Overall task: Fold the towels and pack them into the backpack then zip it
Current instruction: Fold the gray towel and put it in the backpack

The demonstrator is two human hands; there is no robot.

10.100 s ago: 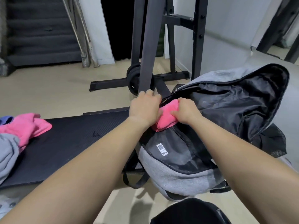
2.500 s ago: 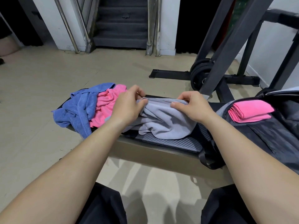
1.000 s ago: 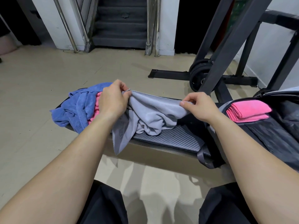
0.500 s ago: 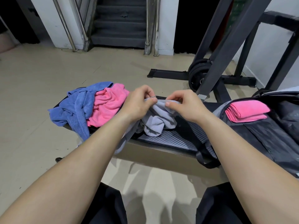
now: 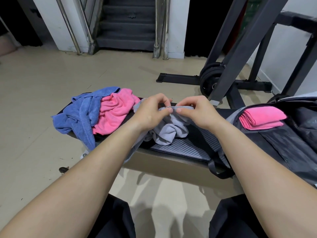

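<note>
- My knees in dark trousers (image 5: 116, 220) fill the bottom edge, above the beige floor (image 5: 34, 134).
- The black bench (image 5: 185, 148) runs across in front of me.
- My left hand (image 5: 151, 114) pinches the hem of the grey towel (image 5: 169, 133) between thumb and fingers. My right hand (image 5: 197, 114) pinches the same hem just beside it, thumbs nearly touching.
- The rest of the grey towel lies bunched on the bench under my hands.
- To my right the backpack (image 5: 283, 143) lies open on the bench, a folded pink towel (image 5: 262, 117) in its mouth.
- To my left a crumpled pink towel (image 5: 115, 114) touches a blue towel (image 5: 82, 114), which droops over the bench end.
- Farther off are weight plates (image 5: 209, 78), a dark rack (image 5: 240, 48), then stairs (image 5: 127, 31).
</note>
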